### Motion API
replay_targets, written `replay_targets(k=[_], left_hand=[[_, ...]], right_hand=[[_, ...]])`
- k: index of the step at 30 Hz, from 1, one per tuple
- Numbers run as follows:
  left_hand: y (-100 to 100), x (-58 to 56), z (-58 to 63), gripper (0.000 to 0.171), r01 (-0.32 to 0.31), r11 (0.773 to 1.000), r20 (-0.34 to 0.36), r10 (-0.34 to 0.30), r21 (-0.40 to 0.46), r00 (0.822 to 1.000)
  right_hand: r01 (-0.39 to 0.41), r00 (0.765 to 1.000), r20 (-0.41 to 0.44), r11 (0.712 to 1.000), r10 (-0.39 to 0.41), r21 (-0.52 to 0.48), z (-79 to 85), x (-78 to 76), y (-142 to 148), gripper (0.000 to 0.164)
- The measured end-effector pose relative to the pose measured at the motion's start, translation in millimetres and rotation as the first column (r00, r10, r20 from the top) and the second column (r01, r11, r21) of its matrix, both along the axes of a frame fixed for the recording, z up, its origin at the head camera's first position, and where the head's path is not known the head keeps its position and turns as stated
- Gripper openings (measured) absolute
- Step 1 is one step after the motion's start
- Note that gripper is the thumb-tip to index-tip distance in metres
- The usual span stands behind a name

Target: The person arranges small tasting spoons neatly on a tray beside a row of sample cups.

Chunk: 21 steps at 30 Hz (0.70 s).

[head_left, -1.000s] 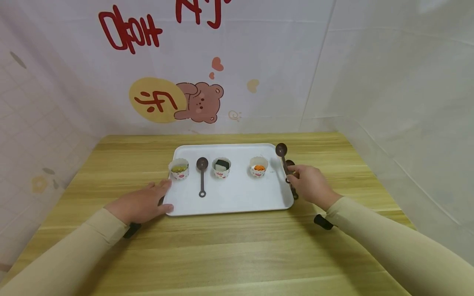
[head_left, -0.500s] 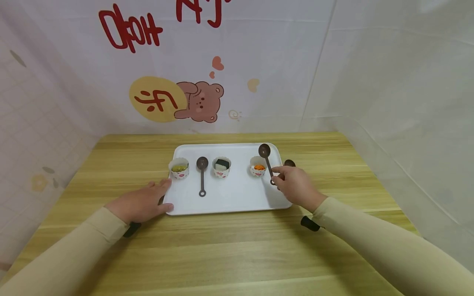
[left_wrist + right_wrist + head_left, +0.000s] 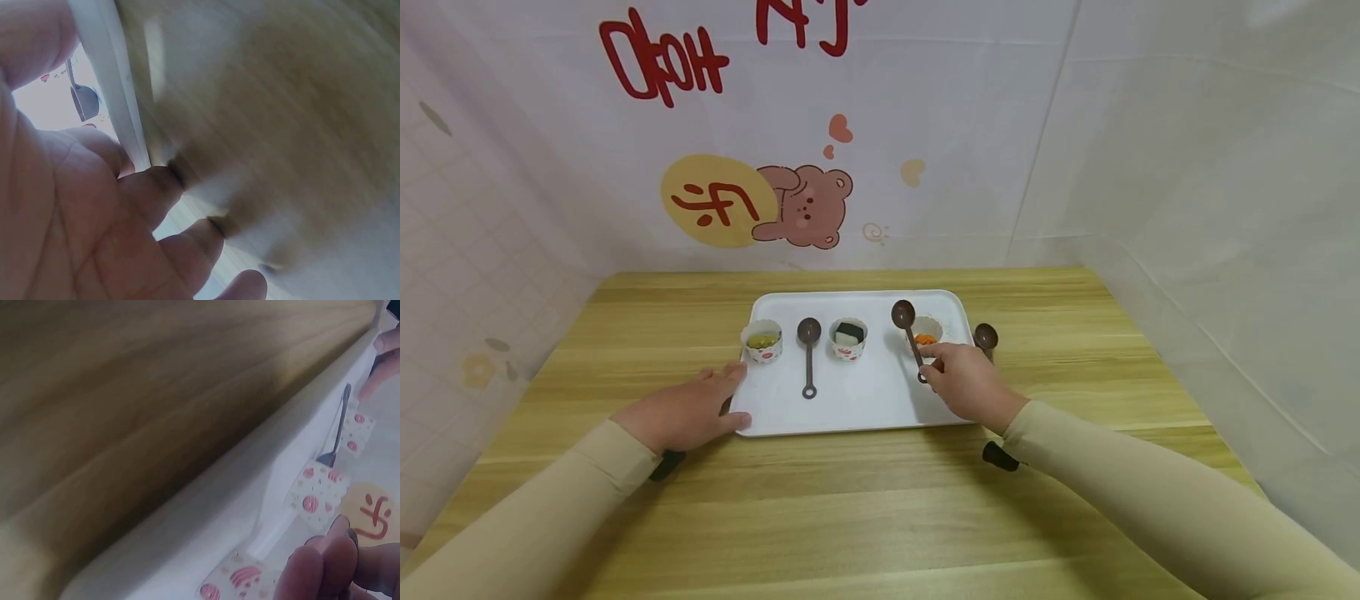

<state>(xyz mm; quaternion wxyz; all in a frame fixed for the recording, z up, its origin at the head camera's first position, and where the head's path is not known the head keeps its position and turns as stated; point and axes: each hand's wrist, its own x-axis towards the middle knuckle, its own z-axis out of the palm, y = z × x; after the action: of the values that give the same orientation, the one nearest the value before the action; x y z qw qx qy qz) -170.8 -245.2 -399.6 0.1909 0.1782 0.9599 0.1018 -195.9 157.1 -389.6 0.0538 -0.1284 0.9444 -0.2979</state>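
My right hand (image 3: 972, 383) pinches a brown measuring spoon (image 3: 903, 314) by its handle, bowl pointing away, above the tray's right half. It overlaps a paper cup with orange bits (image 3: 927, 327) in the head view. The left hand (image 3: 688, 410) lies at the left edge of the white tray (image 3: 865, 408), thumb and forefinger at the rim; in the left wrist view its other fingers (image 3: 194, 250) reach the table. On the tray a second brown spoon (image 3: 809, 333) lies between a cup with green food (image 3: 763, 353) and a cup holding a white-and-black piece (image 3: 848, 352).
A third brown spoon (image 3: 987, 337) is beside the tray's right edge, its handle mostly hidden behind my right hand. The wooden table (image 3: 850, 517) meets a white cloth backdrop (image 3: 925, 108) at the back, and cloth hangs on both sides.
My right hand has carried the measuring spoon leftward, from the tray's right edge to just left of the orange-bits cup. The left hand and tray have stayed put.
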Motion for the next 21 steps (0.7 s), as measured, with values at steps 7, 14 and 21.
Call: replay_targets(k=[7,14,21], left_hand=[[-0.1,0.1,0.1,0.093,-0.001,1.000,0.000,0.001,-0.006,1.000],[-0.5,0.4,-0.3,0.092,0.001,1.000,-0.010,-0.001,-0.006,1.000],[-0.8,0.8,0.3,0.092,-0.004,1.000,-0.009,0.004,-0.009,1.000]], right_hand=[[-0.026,0.999,-0.031,0.999,0.027,0.036,-6.3,-1.8,-13.8,0.033],[-0.047,0.998,-0.043,0.996,0.050,0.074,-8.1,-4.3,-21.2,0.028],[-0.039,0.999,-0.028,0.995,0.041,0.095,-10.6,-7.5,-26.6,0.027]])
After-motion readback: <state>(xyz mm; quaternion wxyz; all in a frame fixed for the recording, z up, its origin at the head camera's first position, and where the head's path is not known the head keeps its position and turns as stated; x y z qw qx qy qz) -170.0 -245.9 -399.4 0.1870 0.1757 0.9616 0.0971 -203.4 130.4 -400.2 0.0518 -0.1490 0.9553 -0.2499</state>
